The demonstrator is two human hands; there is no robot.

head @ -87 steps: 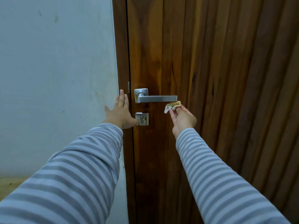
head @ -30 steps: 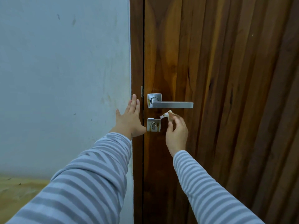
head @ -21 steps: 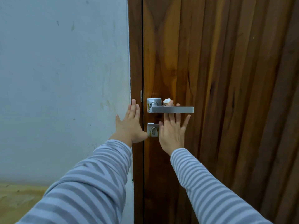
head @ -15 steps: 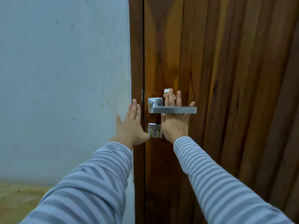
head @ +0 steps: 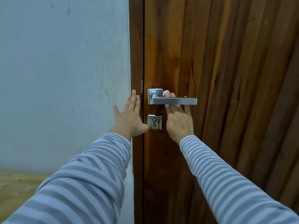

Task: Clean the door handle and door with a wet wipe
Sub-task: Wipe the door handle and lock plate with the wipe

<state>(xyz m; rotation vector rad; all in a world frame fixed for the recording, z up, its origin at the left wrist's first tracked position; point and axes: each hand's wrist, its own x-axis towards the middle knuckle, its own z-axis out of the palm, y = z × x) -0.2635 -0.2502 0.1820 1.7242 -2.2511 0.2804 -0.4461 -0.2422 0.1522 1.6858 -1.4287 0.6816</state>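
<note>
flanking one handle (head: 174,101) and one wipe (head: 166,91), two hands: left (head: 129,117), right (head: 178,120)

Both arms reach forward in striped sleeves. The left hand (head: 129,117) lies flat, fingers straight and together, thumb out to the right. The right hand (head: 178,120) points up, back toward the camera, its fingers (head: 172,95) straight.
</note>
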